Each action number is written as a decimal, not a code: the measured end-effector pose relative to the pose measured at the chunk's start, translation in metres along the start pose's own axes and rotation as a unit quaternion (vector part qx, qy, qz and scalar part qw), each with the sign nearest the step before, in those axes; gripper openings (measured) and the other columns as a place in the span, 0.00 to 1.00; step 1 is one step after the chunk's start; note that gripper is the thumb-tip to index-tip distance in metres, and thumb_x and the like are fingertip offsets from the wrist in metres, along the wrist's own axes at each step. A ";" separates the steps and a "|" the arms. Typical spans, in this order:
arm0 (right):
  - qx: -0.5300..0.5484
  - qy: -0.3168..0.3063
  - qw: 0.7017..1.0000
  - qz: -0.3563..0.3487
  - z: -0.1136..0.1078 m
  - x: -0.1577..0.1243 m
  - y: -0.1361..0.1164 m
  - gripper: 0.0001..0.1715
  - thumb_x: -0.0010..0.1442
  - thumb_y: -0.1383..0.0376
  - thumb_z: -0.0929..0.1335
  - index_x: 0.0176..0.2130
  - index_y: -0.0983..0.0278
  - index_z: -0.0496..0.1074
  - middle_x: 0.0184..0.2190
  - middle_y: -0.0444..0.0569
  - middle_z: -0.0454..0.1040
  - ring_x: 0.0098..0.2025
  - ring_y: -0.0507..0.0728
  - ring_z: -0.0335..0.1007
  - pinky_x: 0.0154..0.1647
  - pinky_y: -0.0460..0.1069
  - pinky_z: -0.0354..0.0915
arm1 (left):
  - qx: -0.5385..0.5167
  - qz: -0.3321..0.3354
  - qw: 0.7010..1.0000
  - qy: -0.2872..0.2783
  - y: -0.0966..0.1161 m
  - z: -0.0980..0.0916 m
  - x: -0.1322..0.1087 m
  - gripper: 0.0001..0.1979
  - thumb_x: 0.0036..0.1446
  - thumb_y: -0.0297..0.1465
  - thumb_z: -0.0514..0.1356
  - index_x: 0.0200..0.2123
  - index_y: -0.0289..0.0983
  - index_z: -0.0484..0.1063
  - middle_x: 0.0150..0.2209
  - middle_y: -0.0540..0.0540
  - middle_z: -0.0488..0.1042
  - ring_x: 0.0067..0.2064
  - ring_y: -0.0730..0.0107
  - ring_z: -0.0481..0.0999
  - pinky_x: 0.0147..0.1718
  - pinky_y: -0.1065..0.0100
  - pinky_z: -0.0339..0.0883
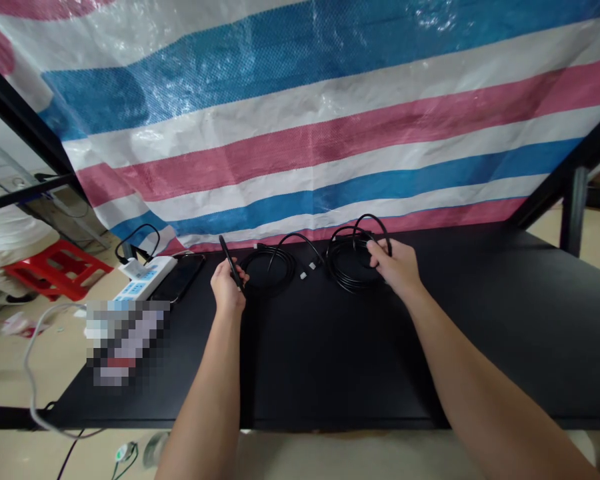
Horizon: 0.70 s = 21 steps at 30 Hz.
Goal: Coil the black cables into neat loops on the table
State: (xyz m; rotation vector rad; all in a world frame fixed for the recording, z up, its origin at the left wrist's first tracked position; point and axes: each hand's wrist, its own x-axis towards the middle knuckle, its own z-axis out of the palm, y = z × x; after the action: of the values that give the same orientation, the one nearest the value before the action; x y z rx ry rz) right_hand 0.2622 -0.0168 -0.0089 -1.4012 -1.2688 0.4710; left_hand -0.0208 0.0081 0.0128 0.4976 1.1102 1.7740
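Note:
In my left hand (229, 285) is a slim black pen-shaped stick (231, 263), tilted up and to the left, with the fingers closed round it. Just right of that hand lies a coil of black cable (291, 270) on the black tabletop (325, 360). My right hand (396, 267) pinches a loop of a second black cable coil (347, 287), whose lower turns rest on the table. Between the two coils are small whitish plug ends (307, 271). Both cables' far parts overlap, so I cannot tell where each one ends.
At the left stand a white power strip (147, 277) with a plugged-in adapter and a dark phone (180, 279). A striped plastic sheet (310, 147) hangs behind the table. Black frame posts (574, 210) rise at the sides. Beyond sits a person near a red stool (63, 267).

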 end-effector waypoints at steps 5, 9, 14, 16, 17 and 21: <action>0.046 0.084 0.995 -0.011 0.008 -0.005 0.003 0.25 0.46 0.43 0.68 0.22 0.59 0.57 0.16 0.39 0.62 0.19 0.51 0.58 0.23 0.48 0.59 | -0.025 -0.013 0.999 -0.035 0.001 0.000 -0.002 0.10 0.49 0.31 0.62 0.20 0.35 0.66 0.13 0.56 0.59 0.15 0.81 0.60 0.15 0.77 0.53; -0.019 0.117 0.991 -0.055 0.021 -0.012 -0.004 0.35 0.28 0.50 0.77 0.30 0.59 0.59 0.26 0.42 0.67 0.27 0.53 0.63 0.30 0.51 0.64 | -0.068 -0.043 0.992 -0.100 0.000 0.002 -0.009 0.11 0.48 0.32 0.63 0.20 0.36 0.65 0.14 0.57 0.57 0.15 0.82 0.59 0.16 0.77 0.53; 0.015 0.123 0.992 0.002 0.028 -0.014 -0.016 0.23 0.41 0.52 0.74 0.23 0.59 0.59 0.19 0.42 0.64 0.23 0.52 0.61 0.26 0.50 0.63 | -0.054 -0.048 0.984 -0.164 -0.006 0.005 -0.017 0.11 0.46 0.33 0.64 0.20 0.35 0.66 0.15 0.55 0.59 0.17 0.81 0.61 0.16 0.76 0.55; 0.116 0.071 0.989 0.062 0.026 -0.012 -0.019 0.23 0.44 0.48 0.72 0.23 0.59 0.60 0.15 0.40 0.61 0.18 0.50 0.55 0.18 0.48 0.57 | -0.010 -0.057 0.983 -0.177 -0.007 0.005 -0.018 0.12 0.44 0.34 0.65 0.19 0.35 0.66 0.15 0.55 0.60 0.18 0.79 0.64 0.18 0.74 0.57; 0.178 0.032 0.979 0.090 0.024 -0.011 -0.020 0.24 0.44 0.46 0.72 0.23 0.59 0.61 0.13 0.39 0.59 0.16 0.49 0.52 0.15 0.46 0.52 | 0.013 -0.064 0.982 -0.179 -0.008 0.006 -0.019 0.12 0.43 0.34 0.65 0.19 0.35 0.66 0.15 0.54 0.61 0.18 0.77 0.65 0.18 0.74 0.59; 0.369 -0.124 0.912 0.130 0.021 -0.011 -0.028 0.30 0.40 0.41 0.73 0.19 0.59 0.58 0.11 0.38 0.53 0.16 0.48 0.46 0.11 0.44 0.45 | 0.057 -0.069 0.983 -0.162 -0.012 0.010 -0.023 0.14 0.37 0.35 0.66 0.16 0.36 0.64 0.16 0.54 0.61 0.22 0.73 0.71 0.22 0.72 0.63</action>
State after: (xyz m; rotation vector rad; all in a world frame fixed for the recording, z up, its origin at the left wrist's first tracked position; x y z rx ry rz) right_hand 0.2285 -0.0227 0.0059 -0.8676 -0.9343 1.2048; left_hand 0.0031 -0.0057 0.0103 0.7321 0.9939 1.4532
